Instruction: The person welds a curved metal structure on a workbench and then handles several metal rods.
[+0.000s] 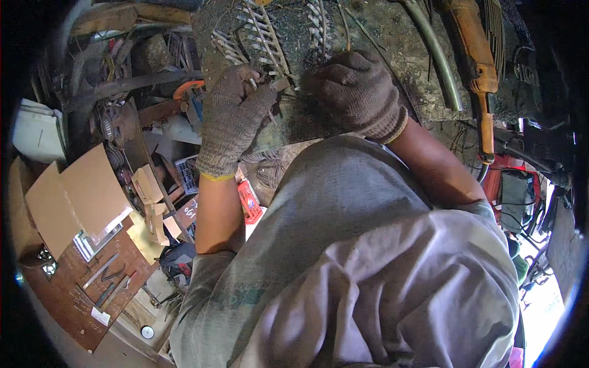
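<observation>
Both my hands wear grey-brown knit gloves and work at the near edge of a dark, worn bench (392, 55). My left hand (233, 116) is closed, with a small flat metal piece (281, 84) at its thumb tip. A thin rod (272, 115) shows just below those fingers. To its right, my right hand (359, 92) is curled with the knuckles up; whatever it grips is hidden beneath. Just beyond the hands lie metal strips with rows of short prongs, one toothed strip (268, 38) nearest the left hand and another (318, 27) farther right.
An orange power tool (478, 61) lies on the bench's right side beside a curved metal tube (437, 58). Cluttered scrap fills the left, with cardboard sheets (92, 190), a brown board (67, 300) bearing hand tools, and a red box (250, 201) below my left forearm.
</observation>
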`<state>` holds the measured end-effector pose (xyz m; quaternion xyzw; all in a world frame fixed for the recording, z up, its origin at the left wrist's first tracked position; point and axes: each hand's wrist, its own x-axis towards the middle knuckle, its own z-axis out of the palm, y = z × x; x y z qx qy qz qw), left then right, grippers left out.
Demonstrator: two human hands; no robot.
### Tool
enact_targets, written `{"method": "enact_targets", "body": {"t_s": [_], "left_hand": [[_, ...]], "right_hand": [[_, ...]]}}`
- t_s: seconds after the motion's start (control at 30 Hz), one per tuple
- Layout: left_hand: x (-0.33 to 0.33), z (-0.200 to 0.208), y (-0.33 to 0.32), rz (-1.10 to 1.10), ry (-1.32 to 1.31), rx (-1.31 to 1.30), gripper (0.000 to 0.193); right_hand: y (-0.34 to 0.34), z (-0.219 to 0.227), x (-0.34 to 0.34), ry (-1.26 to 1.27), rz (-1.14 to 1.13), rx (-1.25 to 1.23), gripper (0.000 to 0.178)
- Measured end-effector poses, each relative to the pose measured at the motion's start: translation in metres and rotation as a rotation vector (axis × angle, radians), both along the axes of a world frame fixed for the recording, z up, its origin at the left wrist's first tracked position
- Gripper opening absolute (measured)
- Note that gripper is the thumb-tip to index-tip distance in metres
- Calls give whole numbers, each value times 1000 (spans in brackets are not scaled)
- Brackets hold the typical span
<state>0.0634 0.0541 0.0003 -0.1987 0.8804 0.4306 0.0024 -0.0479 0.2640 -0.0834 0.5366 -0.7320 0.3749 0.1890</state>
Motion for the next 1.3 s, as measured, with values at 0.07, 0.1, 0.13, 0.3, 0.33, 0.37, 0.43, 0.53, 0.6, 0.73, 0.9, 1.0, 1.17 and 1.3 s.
{"method": "enact_targets", "body": {"t_s": [0.07,0.1,0.13,0.3,0.33,0.37,0.43,0.53,0.6,0.73,0.9,1.0,1.17,1.3], "left_hand": [[-2,2,0,-51,38,-60,23],[-2,-2,-4,-98,91,-125,22],[-2,-9,-9,-140,145,-193,22],[-1,-5,-1,-52,120,-42,24],[-2,-1,2,-25,73,-20,24],[-2,1,3,2,27,1,25],[-3,2,-2,-80,37,-132,26],[-3,1,0,-15,20,-33,26],[-1,-2,0,11,23,-25,27],[-4,4,-1,-41,-37,-174,29],[5,0,-8,7,-67,-54,28],[21,-9,-8,28,32,95,26],[28,-25,3,-137,78,-170,23],[26,-61,-15,-64,195,116,28]], "right_hand": [[-2,0,2,-5,12,12,34],[-3,-2,2,5,18,17,34],[-5,-4,1,15,27,21,34],[-7,-2,3,63,17,46,32],[-7,-2,2,71,27,43,32],[-8,-3,2,78,36,41,31],[-10,-2,1,119,26,52,31],[-15,-4,-3,165,26,48,30],[-15,-4,-3,181,45,59,30],[-15,-3,-7,236,58,51,30],[10,15,-10,93,-89,14,32],[25,14,9,-244,-228,-30,31],[22,9,63,-1014,-333,-89,32],[-1,-6,92,-1198,-387,-261,32]]}}
